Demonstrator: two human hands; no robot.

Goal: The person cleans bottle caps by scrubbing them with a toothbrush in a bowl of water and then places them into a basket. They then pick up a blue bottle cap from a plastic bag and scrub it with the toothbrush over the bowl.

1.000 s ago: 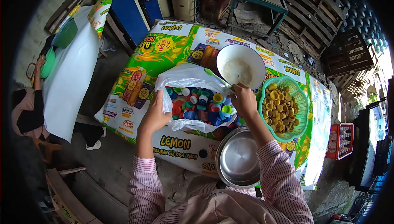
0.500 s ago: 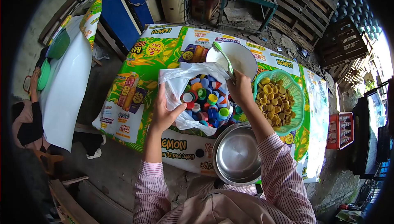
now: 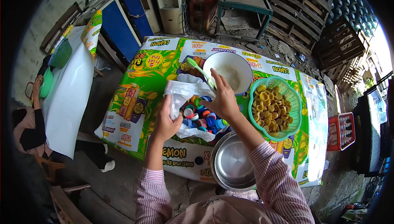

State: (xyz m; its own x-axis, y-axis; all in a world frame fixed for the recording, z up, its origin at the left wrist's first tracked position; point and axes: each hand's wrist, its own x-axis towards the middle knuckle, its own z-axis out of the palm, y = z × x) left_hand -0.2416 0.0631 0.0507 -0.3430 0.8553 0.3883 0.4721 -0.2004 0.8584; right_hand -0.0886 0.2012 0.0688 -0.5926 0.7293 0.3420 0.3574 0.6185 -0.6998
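Note:
My left hand [image 3: 166, 121] pinches the side of a white plastic bag [image 3: 180, 92] filled with bottle caps [image 3: 205, 115] in blue, red, green and white. Over the bag's right side is my right hand [image 3: 225, 101], closed on a green-and-white toothbrush [image 3: 201, 71] whose head points up and left. Its fingers partly hide the handle and some caps. Just beyond that hand stands a white enamel bowl [image 3: 245, 70] with cloudy liquid in it. A mint-green basket [image 3: 297, 121] of yellow caps [image 3: 271, 109] sits to the right. Nearest my body is a steel bowl [image 3: 234, 158].
A printed green-and-white sheet [image 3: 127, 121] covers the table. At far left, another person's hand [image 3: 37, 85] touches a green basin [image 3: 46, 82] at a second table. A red crate [image 3: 340, 131] stands right of the table, with wooden pallets [image 3: 301, 6] behind.
My right hand has moved left over the bag with the toothbrush, which now tilts further left. The bag's rim has folded inward, covering some caps. The view has shifted slightly.

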